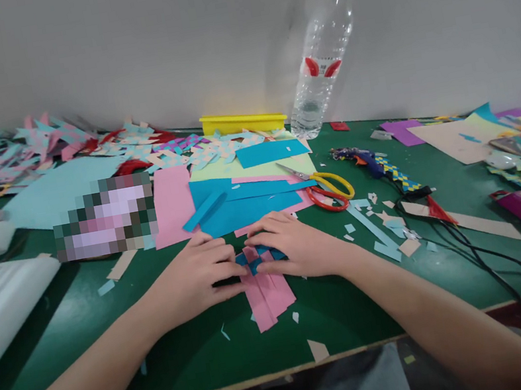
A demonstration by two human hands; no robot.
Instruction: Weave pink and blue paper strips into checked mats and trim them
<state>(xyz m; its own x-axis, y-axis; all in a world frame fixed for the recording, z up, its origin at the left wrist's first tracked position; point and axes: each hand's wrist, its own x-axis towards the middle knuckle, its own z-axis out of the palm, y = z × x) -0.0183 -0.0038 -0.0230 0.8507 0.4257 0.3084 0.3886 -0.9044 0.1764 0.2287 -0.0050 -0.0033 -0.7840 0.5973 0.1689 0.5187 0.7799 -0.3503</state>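
Pink and blue paper strips (268,291), crossed over and under in a small woven piece, lie on the green table in front of me. My left hand (205,268) grips the left side of the weave, its fingers curled inward. From the other side my right hand (292,243) holds the right part, thumb and fingers pressed on the paper. The pink ends fan out toward me below the hands. Fingers cover part of the blue strips. Just beyond the hands are blue sheets (252,206) and a pink sheet (171,204).
Scissors (330,188) with yellow and red handles lie right of the sheets. Behind stand a tilted plastic bottle (321,56) and a yellow tray (242,123). Black cords (478,257) and paper scraps (382,227) lie right, a white roll (8,307) left. The table edge (253,384) runs near me.
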